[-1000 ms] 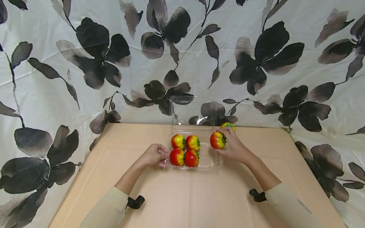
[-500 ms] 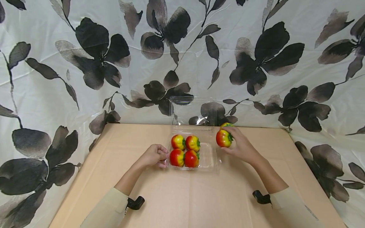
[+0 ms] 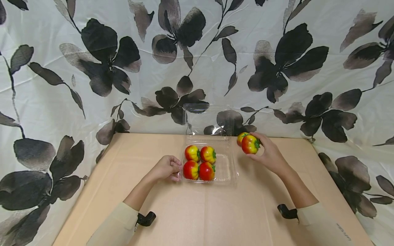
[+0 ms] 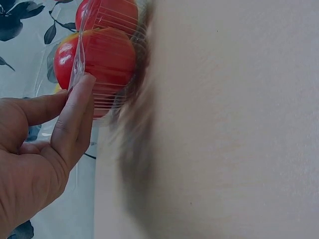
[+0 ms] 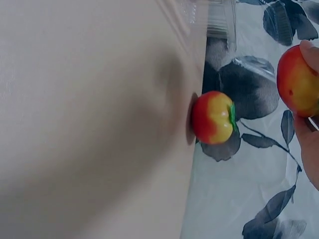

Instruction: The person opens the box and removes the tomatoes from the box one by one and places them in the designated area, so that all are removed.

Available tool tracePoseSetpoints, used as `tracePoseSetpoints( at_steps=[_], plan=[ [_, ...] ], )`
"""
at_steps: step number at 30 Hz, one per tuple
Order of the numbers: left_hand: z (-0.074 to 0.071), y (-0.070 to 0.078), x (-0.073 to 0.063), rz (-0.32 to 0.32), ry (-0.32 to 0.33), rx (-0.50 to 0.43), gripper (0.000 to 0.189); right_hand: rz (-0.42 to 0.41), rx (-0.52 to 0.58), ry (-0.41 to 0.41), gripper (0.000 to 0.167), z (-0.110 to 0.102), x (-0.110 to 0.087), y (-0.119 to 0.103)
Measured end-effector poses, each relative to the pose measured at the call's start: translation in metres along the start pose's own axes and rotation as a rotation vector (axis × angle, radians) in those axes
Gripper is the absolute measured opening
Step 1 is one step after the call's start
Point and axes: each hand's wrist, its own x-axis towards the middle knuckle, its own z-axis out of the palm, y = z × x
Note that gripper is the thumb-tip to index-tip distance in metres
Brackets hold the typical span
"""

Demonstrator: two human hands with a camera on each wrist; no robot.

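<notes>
A clear plastic clamshell container (image 3: 224, 168) lies open on the table, with several red-and-yellow bell peppers (image 3: 207, 171) in its left part. At its left wall my left hand (image 3: 167, 167) pinches the rim between thumb and fingers, as the left wrist view shows close up. To the right of the container, my right hand (image 3: 270, 155) holds another bell pepper (image 3: 250, 145) in the air, its green stem towards the palm. Just behind that one, a further pepper (image 5: 213, 117) sits on the table near the back edge, partly hidden in the head view.
The container's transparent lid (image 3: 203, 119) stands raised at the back, against a floral cloth (image 3: 147, 78). A light brown table surface (image 3: 197, 212) spreads in front and to both sides. Each wrist bears a black camera mount (image 3: 147, 218).
My right hand has moved right with the bell pepper, from over the container's right side to beside it, near the pepper at the back. The left hand has stayed at the rim.
</notes>
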Motion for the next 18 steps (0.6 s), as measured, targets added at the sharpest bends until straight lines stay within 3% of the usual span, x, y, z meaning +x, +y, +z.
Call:
tracePoseSetpoints(
  at_steps=[10,18],
  plan=[
    [0.000,-0.001,0.000,0.020,-0.011,0.007,0.020,0.028,0.042,0.014,0.081,-0.010,0.001,0.022],
    [0.000,-0.001,0.000,0.012,-0.005,0.007,0.020,0.039,-0.009,0.036,0.077,-0.014,0.004,0.037]
  ],
)
